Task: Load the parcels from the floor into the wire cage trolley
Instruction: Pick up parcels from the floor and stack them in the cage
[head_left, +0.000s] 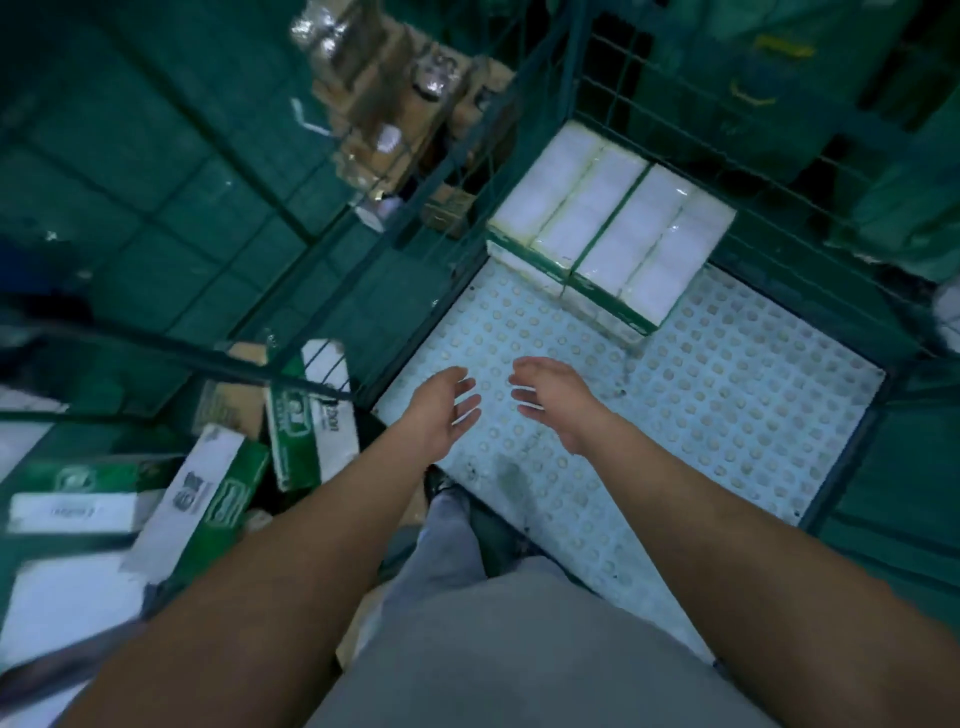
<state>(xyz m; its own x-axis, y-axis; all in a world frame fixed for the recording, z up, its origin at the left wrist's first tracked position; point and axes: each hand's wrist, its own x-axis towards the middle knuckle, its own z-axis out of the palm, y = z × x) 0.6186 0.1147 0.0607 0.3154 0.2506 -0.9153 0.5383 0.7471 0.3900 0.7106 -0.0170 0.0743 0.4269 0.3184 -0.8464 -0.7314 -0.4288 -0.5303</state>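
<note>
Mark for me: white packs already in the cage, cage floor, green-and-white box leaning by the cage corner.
white packs (613, 223), head view, top face of the stack
cage floor (727, 415), head view, bare dimpled panel
green-and-white box (311, 410), head view, printed side face

— Any print that reads clearly?
— Hardly; the upright green-and-white parcel (311, 410) outside the cage shows a round logo and something like "2bon", blurred; the tilted parcel (200, 501) carries dark lettering I cannot make out.
— And the flat one (72, 512) at the left?
— A short smeared word; unreadable.
</note>
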